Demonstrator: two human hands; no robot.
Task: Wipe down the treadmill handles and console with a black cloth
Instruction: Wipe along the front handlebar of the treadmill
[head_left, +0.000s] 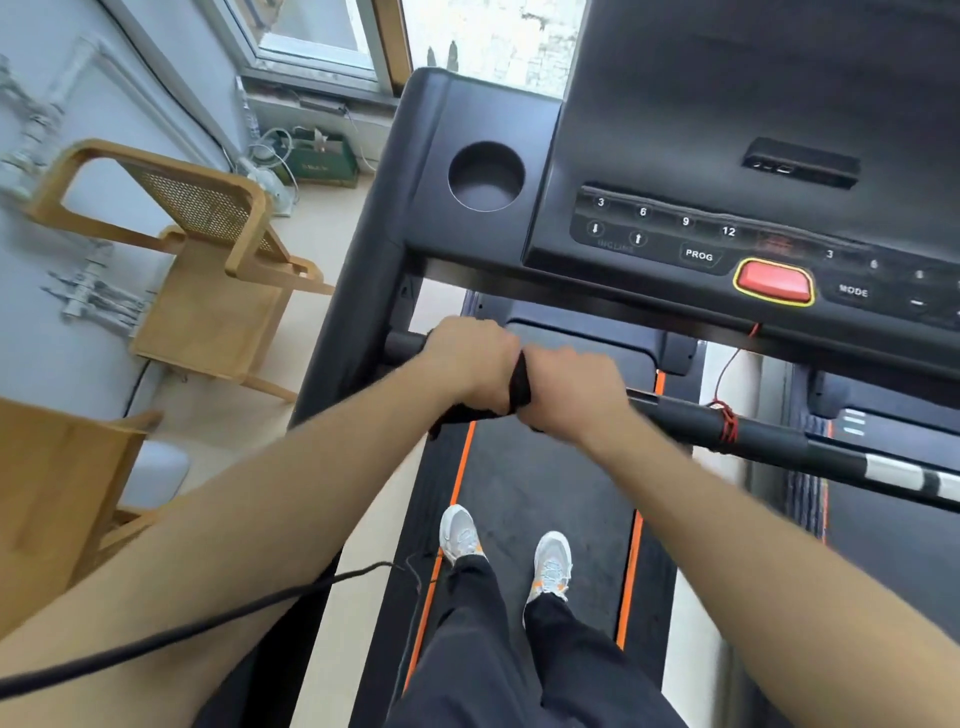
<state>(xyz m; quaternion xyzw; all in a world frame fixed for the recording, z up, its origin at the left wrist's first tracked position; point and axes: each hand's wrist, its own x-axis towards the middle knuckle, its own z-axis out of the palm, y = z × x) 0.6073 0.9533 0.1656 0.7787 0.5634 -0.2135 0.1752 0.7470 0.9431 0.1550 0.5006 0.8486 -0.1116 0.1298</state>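
White shoes (555, 566) on treadmill belt (540, 483), orange edge stripes. Left hand (470, 358) and right hand (569, 387) side by side, both grips closed round handlebar (758, 434), black cloth (519, 384) bunched between them. Red cord (726, 421) tied on bar. Beyond: console (675, 156), keys 3, 6, 9, 12, PROG, MODE, red button (774, 281), cup holder (485, 176).

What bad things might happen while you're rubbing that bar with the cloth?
The red cord is knotted around the handlebar just right of the right hand; wiping that way might snag the black cloth on it or tug it loose. The red button sits just above the bar, so a lifted hand might bump it. The left hand also grips the bar, close beside the right, so the hands may crowd each other.
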